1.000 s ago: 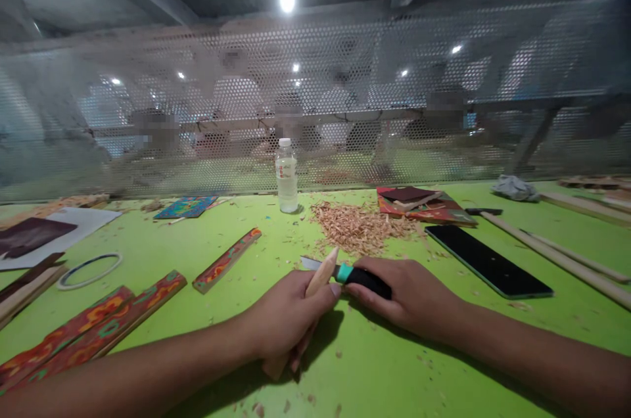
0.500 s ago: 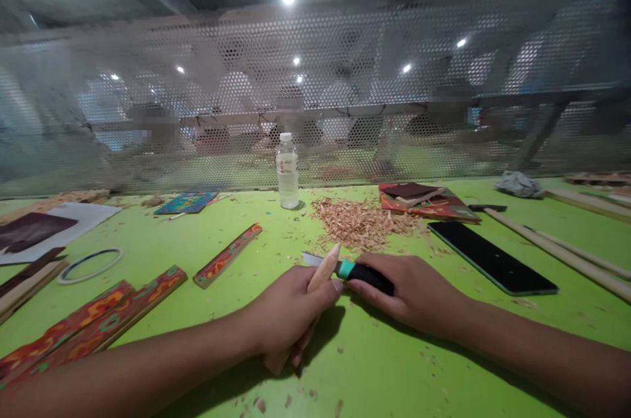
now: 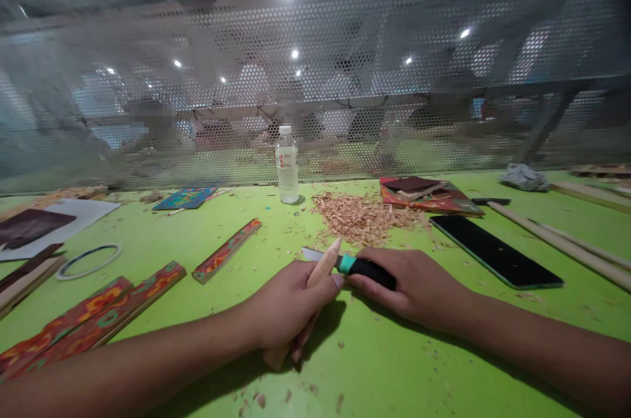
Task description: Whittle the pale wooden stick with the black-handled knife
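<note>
The left hand (image 3: 290,305) is closed around the wood (image 3: 325,263); the right hand (image 3: 411,283) is holding the knife (image 3: 367,269), its blade behind the wood.

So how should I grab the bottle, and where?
I'd wrap your fingers around the bottle's middle, below the cap, coming from your side. It's standing upright and looks round there. The mesh is behind it and the shavings are to its right, so the front seems easiest.

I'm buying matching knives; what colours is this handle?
The knife handle is black with a turquoise collar, head view.
</note>
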`<state>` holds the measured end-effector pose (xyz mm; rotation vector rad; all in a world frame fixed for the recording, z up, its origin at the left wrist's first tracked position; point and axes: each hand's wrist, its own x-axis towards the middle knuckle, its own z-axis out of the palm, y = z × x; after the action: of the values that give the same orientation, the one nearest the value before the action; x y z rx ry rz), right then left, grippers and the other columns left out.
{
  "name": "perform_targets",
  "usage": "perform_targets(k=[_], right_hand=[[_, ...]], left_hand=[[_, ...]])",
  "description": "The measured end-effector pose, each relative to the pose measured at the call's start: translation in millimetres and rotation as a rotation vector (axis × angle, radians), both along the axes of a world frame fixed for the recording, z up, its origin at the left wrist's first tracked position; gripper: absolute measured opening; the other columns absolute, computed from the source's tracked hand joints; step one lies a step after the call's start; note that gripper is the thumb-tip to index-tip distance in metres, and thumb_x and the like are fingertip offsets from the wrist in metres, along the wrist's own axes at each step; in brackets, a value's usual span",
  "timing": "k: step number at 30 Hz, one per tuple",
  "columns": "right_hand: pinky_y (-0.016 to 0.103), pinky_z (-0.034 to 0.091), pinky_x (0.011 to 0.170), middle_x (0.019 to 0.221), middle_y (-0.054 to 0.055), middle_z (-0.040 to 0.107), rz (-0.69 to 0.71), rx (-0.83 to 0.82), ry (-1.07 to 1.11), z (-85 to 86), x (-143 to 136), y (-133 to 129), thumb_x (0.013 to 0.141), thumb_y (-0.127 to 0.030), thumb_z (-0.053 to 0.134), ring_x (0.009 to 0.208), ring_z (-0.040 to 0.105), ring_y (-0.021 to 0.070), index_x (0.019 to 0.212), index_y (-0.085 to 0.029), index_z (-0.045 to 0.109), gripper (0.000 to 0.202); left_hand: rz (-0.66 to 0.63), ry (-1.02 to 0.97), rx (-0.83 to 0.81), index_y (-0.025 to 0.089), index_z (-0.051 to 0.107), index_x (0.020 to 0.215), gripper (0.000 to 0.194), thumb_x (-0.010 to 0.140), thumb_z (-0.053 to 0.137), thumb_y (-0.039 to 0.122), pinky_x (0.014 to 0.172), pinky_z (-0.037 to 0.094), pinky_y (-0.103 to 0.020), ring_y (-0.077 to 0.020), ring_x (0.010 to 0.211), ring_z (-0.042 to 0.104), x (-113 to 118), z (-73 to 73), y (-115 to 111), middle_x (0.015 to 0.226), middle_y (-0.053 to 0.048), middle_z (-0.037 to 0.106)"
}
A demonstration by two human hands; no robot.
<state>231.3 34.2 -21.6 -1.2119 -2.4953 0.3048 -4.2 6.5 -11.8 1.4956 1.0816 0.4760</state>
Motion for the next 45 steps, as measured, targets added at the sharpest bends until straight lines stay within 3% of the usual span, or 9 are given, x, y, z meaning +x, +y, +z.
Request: perform_targets(k=[15,26,35,42,45], right_hand=[[0.029,0.034,0.062,0.084,0.002,0.070,0.008,-0.008,0.027,1.2,-0.6,-0.5,0.098,-0.058,0.046,0.069,0.059,0.0164,0.100,-0.024,0.062,0.038],[0.029,0.038,0.063,0.081,0.003,0.067,0.016,-0.036,0.127,5.0,1.3,-0.2,0.102,-0.056,0.039,0.070,0.059,0.0164,0.098,-0.021,0.061,0.041],[0.029,0.038,0.062,0.078,0.002,0.067,-0.008,-0.068,0.200,5.7,-0.6,0.1,0.099,-0.055,0.044,0.068,0.058,0.0157,0.093,-0.021,0.062,0.039],[0.030,0.042,0.065,0.082,0.002,0.066,-0.109,-0.058,0.312,4.6,0.0,4.1,0.103,-0.056,0.035,0.073,0.058,0.0162,0.099,-0.021,0.059,0.043],[0.029,0.039,0.061,0.077,0.001,0.064,-0.067,-0.076,0.278,5.3,-0.6,3.0,0.101,-0.056,0.042,0.068,0.056,0.0155,0.094,-0.021,0.060,0.040]], left_hand=[[0.000,-0.009,-0.006,0.023,0.048,0.080,0.035,0.096,0.050,0.054,0.025,0.039,-0.016,-0.0091,0.026,0.041,0.9,2.2,-0.1,0.037,0.010,0.045],[0.006,-0.007,-0.002,0.022,0.048,0.073,0.040,0.096,0.051,0.054,0.023,0.037,-0.018,-0.0105,0.025,0.041,0.0,-1.0,1.4,0.035,0.008,0.046],[0.002,-0.028,-0.014,0.023,0.047,0.069,0.042,0.095,0.052,0.056,0.023,0.037,-0.017,-0.0101,0.025,0.041,-0.4,-2.5,1.3,0.035,0.009,0.045],[0.005,-0.018,-0.012,0.022,0.044,0.058,0.051,0.096,0.049,0.057,0.022,0.035,-0.017,-0.0092,0.024,0.040,-1.0,-4.2,3.4,0.034,0.007,0.044],[0.008,-0.018,-0.019,0.022,0.044,0.059,0.052,0.096,0.049,0.058,0.023,0.036,-0.016,-0.0087,0.023,0.040,-1.0,-3.2,4.2,0.034,0.007,0.044]])
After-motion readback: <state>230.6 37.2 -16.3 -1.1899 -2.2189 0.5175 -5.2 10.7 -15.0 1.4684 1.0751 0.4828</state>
